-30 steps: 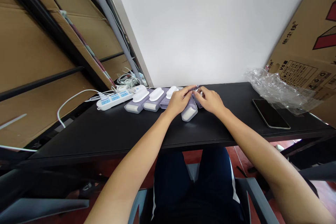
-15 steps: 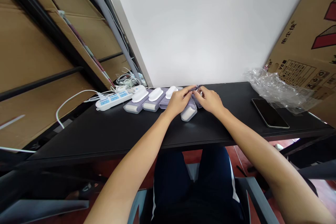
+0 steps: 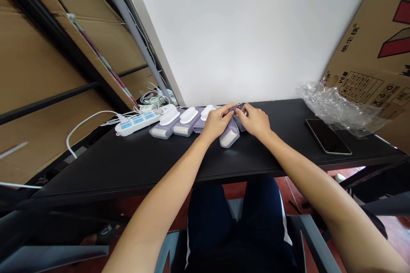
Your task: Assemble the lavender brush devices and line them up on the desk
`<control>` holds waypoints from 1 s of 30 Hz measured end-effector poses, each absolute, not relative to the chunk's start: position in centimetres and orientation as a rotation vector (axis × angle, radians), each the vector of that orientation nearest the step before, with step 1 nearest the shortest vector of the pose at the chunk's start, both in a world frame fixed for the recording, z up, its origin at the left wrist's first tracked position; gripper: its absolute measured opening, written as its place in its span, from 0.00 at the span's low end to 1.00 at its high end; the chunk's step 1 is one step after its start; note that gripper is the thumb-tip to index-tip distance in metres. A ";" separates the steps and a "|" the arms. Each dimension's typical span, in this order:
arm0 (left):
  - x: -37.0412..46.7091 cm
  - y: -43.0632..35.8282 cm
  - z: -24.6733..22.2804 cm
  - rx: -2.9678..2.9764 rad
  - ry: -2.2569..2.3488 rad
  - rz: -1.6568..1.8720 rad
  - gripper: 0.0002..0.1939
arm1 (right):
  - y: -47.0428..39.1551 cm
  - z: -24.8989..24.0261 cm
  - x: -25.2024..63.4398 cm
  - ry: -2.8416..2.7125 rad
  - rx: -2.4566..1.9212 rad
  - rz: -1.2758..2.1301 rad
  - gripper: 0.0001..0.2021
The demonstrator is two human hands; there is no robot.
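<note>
My left hand (image 3: 219,120) and my right hand (image 3: 254,120) meet near the back of the black table, fingers pinched on a small dark, shiny piece, perhaps a crinkled wrapper or film (image 3: 238,107). Its exact kind is too small to make out. Just below the fingers lies a purple-grey box with a pale end (image 3: 229,137), partly covered by my left hand. Another purple box (image 3: 239,123) shows in part behind it. To the left, similar boxes (image 3: 162,131) stand in a row, with white oval pieces (image 3: 188,115) on top.
A white power strip (image 3: 136,123) with tangled cables lies at the table's left. On the right are a dark phone (image 3: 328,136) and crumpled clear plastic (image 3: 339,104). A printed carton (image 3: 368,68) leans behind them. A white wall (image 3: 256,34) rises behind the table (image 3: 128,162).
My fingers have shifted slightly at the dark shiny piece, with more of it showing between them. The whole view has moved a little; the boxes stay in place.
</note>
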State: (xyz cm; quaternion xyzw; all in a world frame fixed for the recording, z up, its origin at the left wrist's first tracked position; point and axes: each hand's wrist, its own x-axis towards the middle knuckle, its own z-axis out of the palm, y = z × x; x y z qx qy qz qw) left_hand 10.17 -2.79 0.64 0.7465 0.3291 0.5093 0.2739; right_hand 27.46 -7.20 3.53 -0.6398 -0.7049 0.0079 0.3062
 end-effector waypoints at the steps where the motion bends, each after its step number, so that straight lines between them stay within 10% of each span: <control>1: 10.2 -2.6 0.5 1.983 0.875 1.375 0.19 | -7.2 3.6 27.4 -1.850 -1.694 0.030 0.20; 30: 10.2 -3.2 1.6 1.765 0.831 1.393 0.20 | -5.3 2.3 30.0 -1.914 -1.104 0.492 0.21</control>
